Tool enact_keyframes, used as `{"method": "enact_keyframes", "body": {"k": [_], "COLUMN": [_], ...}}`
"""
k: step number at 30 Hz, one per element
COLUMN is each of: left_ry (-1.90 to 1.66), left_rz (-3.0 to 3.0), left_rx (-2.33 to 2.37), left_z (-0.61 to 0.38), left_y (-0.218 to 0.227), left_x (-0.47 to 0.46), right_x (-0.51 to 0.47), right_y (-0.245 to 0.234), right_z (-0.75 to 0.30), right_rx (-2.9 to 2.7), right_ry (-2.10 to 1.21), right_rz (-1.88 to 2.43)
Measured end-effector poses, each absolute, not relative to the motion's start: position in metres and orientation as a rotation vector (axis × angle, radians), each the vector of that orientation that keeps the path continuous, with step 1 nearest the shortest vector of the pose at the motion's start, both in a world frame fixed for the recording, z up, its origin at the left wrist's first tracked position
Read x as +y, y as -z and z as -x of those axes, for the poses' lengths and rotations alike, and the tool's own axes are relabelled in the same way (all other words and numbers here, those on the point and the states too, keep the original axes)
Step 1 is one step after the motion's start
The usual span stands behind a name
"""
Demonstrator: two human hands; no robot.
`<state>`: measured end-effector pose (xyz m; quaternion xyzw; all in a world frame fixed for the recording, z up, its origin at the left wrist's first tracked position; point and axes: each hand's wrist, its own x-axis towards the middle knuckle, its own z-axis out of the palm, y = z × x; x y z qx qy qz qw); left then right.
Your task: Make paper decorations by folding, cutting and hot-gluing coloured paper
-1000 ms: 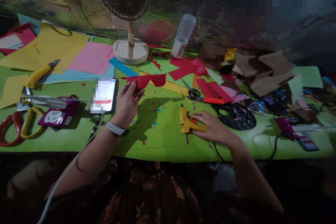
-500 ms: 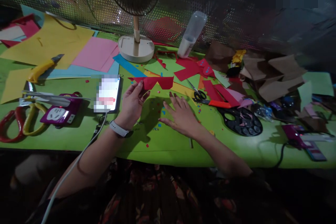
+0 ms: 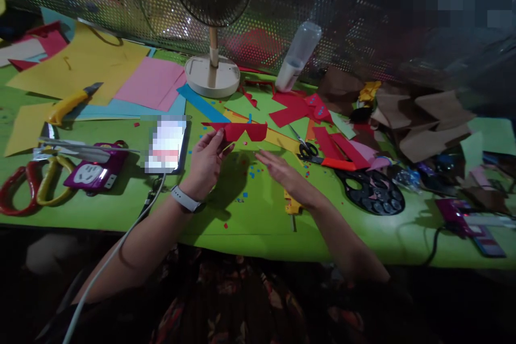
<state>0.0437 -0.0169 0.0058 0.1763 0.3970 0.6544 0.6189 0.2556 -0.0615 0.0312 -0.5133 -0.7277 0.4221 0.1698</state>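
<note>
My left hand [image 3: 207,164] pinches the left end of a red paper glasses-shaped cutout [image 3: 255,131], which has a notch in its lower edge. The cutout is held above the green table. To its right my right hand [image 3: 285,172] is turned edge-on with the fingers stretched out, apart from the cutout and holding nothing. A yellow object with a metal rod [image 3: 292,207] lies by the right wrist, partly hidden by it. Small blue and red paper bits [image 3: 245,194] are scattered between the hands.
A lit phone [image 3: 166,145] with a cable lies left of my left hand. Large scissors [image 3: 28,188], a yellow cutter [image 3: 68,106] and coloured sheets [image 3: 92,64] lie further left. The fan base [image 3: 213,76], a tilted bottle [image 3: 296,59] and small black-handled scissors [image 3: 307,150] are beyond.
My right hand has turned from palm-down to edge-on and shifted slightly right, uncovering more of the yellow object. The left hand still holds the red cutout, which is slightly tilted.
</note>
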Motion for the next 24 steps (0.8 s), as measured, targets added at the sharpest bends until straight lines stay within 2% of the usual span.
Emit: {"method": "enact_keyframes", "body": {"k": [3, 5, 14, 19, 24], "left_ry": [-1.471, -1.435, -1.296, -1.295, -1.453], "left_rz": [-0.410, -0.411, -0.425, -0.393, -0.376], "left_rx": [0.927, 0.922, 0.871, 0.899, 0.897], "left_z": [-0.047, -0.049, -0.059, -0.059, -0.051], "left_y": [-0.004, -0.003, -0.006, -0.009, -0.012], "left_x": [-0.019, -0.022, -0.037, -0.038, -0.027], "right_x": [-0.065, -0.068, -0.068, -0.066, -0.062], "right_y": [-0.035, -0.037, -0.025, -0.017, -0.019], "right_z": [-0.258, -0.254, -0.226, -0.224, -0.235], "right_rx": [-1.695, -1.570, -2.044, -2.079, -2.055], "right_ry": [-1.509, -1.499, -0.490, -0.237, -0.092], "right_rz": [1.210, 1.112, 1.312, 1.302, 1.440]}}
